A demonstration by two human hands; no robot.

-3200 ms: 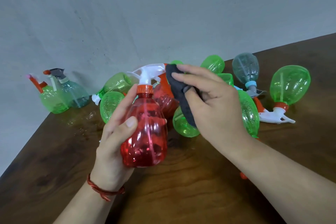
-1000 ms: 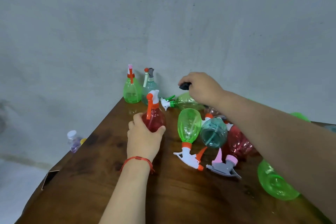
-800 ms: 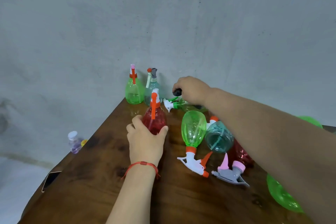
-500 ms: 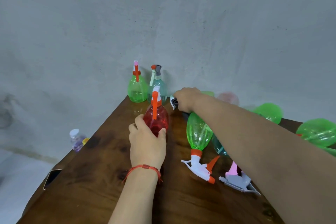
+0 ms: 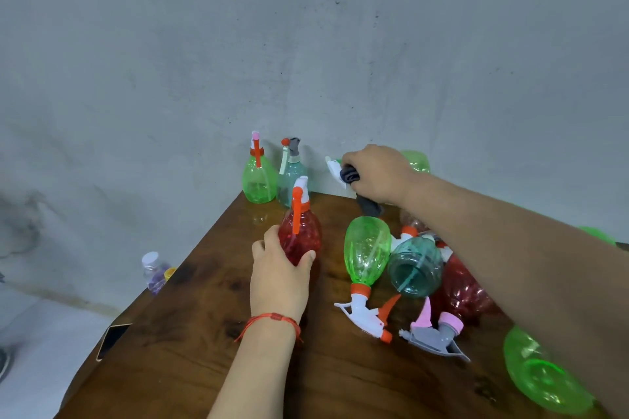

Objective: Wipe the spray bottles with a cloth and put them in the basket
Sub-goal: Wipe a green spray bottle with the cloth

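My left hand (image 5: 277,277) grips a red spray bottle (image 5: 301,235) that stands upright on the brown table (image 5: 190,350), near the left edge. My right hand (image 5: 374,173) is lifted above the far pile and holds the dark cloth (image 5: 367,204), which hangs below it, together with a green bottle (image 5: 416,161) whose white sprayer head (image 5: 334,168) sticks out to the left. Two bottles, green (image 5: 258,177) and teal (image 5: 291,177), stand upright at the far corner. No basket is in view.
A pile of bottles lies right of centre: a green one (image 5: 366,250), a teal one (image 5: 415,265), a red one (image 5: 466,289) with a grey-pink sprayer (image 5: 435,335), and a green one (image 5: 541,374) near me. A phone (image 5: 112,340) sits at the left edge. A small purple bottle (image 5: 155,272) stands below the table.
My left hand moved the red bottle from wiping height and stood it on the table at the left. My right hand reached to the far pile and lifted a green bottle with the cloth.
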